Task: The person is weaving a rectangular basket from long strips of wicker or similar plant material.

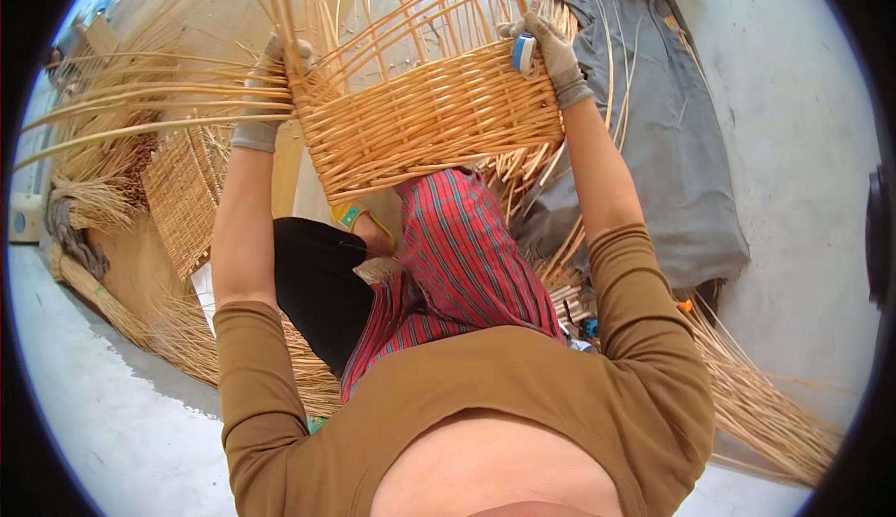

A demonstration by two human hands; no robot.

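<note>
A half-woven wicker basket (434, 111) is held up before me, tilted, with long loose rods standing from its upper edge and spreading left. My left hand (271, 74), in a pale glove, is closed around its left corner; the rods hide part of the fingers. At the right corner is my right hand (553, 55), also gloved, with its fingers curled around a small blue and white case that looks like a tape measure (525, 52). A pale strip runs up along the stakes above it. Whether this hand also grips the basket is partly hidden.
Bundles of loose rods (765, 405) lie at the lower right, with more on the left. A flat woven panel (182, 195) leans at the left. Grey cloth (663, 162) covers something on the right. My lap is draped in red striped cloth (476, 256).
</note>
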